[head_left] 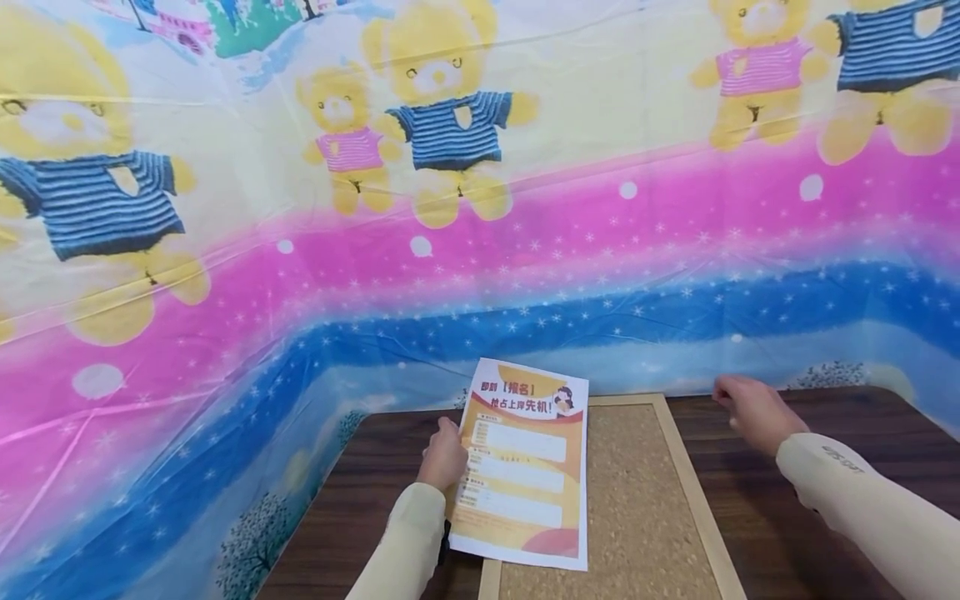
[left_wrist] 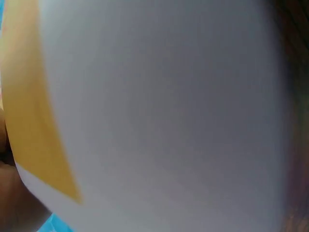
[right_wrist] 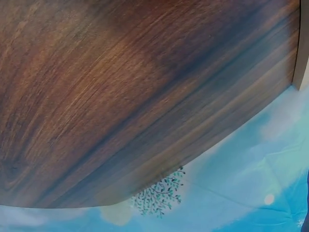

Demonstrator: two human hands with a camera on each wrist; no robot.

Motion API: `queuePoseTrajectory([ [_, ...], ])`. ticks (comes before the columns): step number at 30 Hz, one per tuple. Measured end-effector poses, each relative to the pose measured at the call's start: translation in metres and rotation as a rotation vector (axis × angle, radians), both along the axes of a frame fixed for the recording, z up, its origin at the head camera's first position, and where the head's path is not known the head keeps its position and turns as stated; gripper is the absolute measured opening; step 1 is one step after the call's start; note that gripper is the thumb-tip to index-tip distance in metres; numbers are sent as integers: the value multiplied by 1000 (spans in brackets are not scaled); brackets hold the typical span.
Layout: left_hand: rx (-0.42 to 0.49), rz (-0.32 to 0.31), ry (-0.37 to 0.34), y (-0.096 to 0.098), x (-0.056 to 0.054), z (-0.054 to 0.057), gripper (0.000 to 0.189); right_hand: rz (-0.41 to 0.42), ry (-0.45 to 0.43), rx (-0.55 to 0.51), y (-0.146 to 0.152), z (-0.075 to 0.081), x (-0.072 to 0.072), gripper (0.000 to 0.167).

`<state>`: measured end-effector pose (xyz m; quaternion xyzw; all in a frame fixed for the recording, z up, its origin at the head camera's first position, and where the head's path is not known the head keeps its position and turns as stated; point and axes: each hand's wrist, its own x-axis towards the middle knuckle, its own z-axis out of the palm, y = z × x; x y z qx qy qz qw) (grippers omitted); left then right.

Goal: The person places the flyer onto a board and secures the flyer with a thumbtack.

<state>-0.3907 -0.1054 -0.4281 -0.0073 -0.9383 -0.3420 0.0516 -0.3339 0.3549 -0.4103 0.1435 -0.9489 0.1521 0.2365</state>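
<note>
A printed sheet of paper [head_left: 525, 475] with orange and yellow areas, Chinese lettering and white boxes hangs tilted over the left part of a cork board [head_left: 637, 492]. My left hand [head_left: 444, 457] grips the sheet by its left edge. In the left wrist view the pale sheet [left_wrist: 159, 116] fills most of the picture, and part of the fingers [left_wrist: 14, 193] shows at its left border. To the right of the board, my right hand [head_left: 759, 417] is held over the table with its fingers loosely curled. No object shows in it; the right wrist view does not include the hand.
The cork board has a light wooden frame [head_left: 693, 492] and lies on a dark wood-grain table [head_left: 855, 442]. Around the table's back and sides hangs a printed cloth [head_left: 570, 233] with teddy bears and pink and blue bands. The table's curved edge meets this cloth.
</note>
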Motion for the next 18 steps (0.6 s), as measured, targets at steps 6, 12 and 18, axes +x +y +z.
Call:
queuePoseTrajectory([
  [6, 15, -26, -21, 3, 4, -3, 17, 17, 0, -6, -6, 2, 0, 32],
  [12, -66, -88, -27, 4, 8, -9, 22, 24, 25, 0, -13, 3, -4, 33],
  [18, -134, -117, -83, 3, 11, -10, 17, 24, 24, -3, -18, 6, -7, 31],
])
